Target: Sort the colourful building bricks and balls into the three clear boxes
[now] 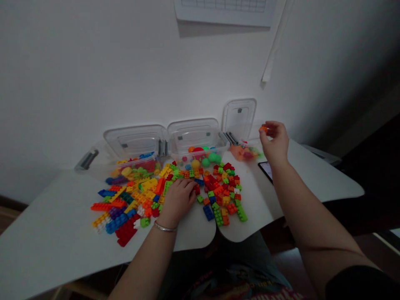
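My right hand is raised over the right part of the table, pinching a small orange brick between thumb and fingertips. My left hand rests among the bricks in the middle, fingers curled, its fingertips at a small red brick; whether it grips that brick is hard to tell. Left of it spreads a pile of larger bricks in many colours. To its right is a group of smaller red, green and orange bricks.
Clear boxes with open lids stand along the wall: a left one with toy pieces, a middle one with coloured balls, and a right one with mixed pieces. A phone lies under my right wrist.
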Demonstrator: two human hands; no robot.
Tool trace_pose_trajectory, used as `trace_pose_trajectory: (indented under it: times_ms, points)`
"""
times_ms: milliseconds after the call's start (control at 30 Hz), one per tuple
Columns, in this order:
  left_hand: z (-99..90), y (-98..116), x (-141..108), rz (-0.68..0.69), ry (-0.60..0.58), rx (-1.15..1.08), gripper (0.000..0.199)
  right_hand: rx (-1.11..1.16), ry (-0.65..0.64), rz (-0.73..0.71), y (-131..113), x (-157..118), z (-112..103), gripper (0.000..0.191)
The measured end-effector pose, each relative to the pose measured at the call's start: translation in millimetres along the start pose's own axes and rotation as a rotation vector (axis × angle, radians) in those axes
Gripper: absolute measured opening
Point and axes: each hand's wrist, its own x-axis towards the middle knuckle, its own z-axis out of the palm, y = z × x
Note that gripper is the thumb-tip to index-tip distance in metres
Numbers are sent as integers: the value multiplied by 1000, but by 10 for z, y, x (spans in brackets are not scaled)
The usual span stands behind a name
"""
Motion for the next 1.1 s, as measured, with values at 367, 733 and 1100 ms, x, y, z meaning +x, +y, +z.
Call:
trace_pose_trajectory:
  times_ms: [367, 733, 1100]
  points:
    - [7, -8, -16, -2, 5, -12, 26, -136, -104, 140, 286, 84, 259, 27]
    - [-3, -1, -3, -1, -12, 1, 25, -262, -176, 18, 250, 8, 192, 24]
    - [-25, 16, 0, -6, -21, -13, 26, -153, -247, -29, 12, -969, 34, 17]
